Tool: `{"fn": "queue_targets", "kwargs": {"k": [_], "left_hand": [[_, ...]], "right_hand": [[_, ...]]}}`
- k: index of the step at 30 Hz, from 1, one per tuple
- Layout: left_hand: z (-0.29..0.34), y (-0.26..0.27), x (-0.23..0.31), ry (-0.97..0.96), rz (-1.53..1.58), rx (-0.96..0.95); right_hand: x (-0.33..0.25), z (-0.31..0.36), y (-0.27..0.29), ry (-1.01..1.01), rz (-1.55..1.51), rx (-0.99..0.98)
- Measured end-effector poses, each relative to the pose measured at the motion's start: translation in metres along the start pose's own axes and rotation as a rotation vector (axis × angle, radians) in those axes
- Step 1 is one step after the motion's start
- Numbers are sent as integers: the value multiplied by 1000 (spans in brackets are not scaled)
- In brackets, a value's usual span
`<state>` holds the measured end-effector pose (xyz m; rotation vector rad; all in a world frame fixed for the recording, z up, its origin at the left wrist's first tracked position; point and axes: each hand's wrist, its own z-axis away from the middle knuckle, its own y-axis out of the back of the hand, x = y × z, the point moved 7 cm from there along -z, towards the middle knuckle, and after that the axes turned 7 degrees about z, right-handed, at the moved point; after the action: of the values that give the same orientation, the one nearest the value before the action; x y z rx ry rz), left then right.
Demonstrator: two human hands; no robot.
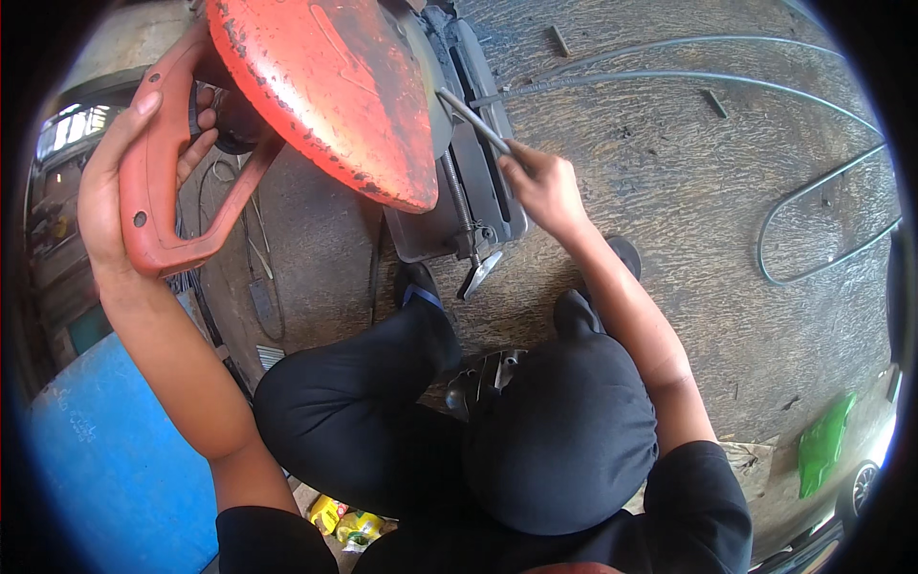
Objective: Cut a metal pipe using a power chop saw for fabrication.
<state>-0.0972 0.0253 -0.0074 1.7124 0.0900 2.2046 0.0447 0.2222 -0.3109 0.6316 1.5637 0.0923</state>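
A red cut-off saw with a scuffed, chipped guard stands in front of me at the upper left. My left hand is wrapped around its red loop handle, with fingers at the dark trigger. Between the thumb and fingers of my right hand is a grey metal rod. The rod's far end meets or lies very close to the edge of the cutting disc; contact cannot be made out. Beneath are the saw's grey base and a threaded vise screw with a crank.
Long bent metal rods curve across the worn floor at right, with short offcuts nearby. A cable lies below the handle. A blue panel is at lower left, yellow packets below, a green sheet at lower right.
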Motion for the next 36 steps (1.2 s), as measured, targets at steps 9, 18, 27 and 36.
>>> {"fn": "queue_targets", "kwargs": {"k": [9, 18, 27, 36], "left_hand": [[2, 7, 0, 21, -25, 31], [1, 0, 2, 5, 50, -9], [2, 0, 1, 5, 51, 20], [3, -1, 3, 1, 50, 25]], "right_hand": [[26, 21, -35, -686, -979, -563], [18, 23, -45, -582, -817, -578], [17, 7, -31, -260, -260, -311], [-8, 1, -11, 42, -20, -31]]}}
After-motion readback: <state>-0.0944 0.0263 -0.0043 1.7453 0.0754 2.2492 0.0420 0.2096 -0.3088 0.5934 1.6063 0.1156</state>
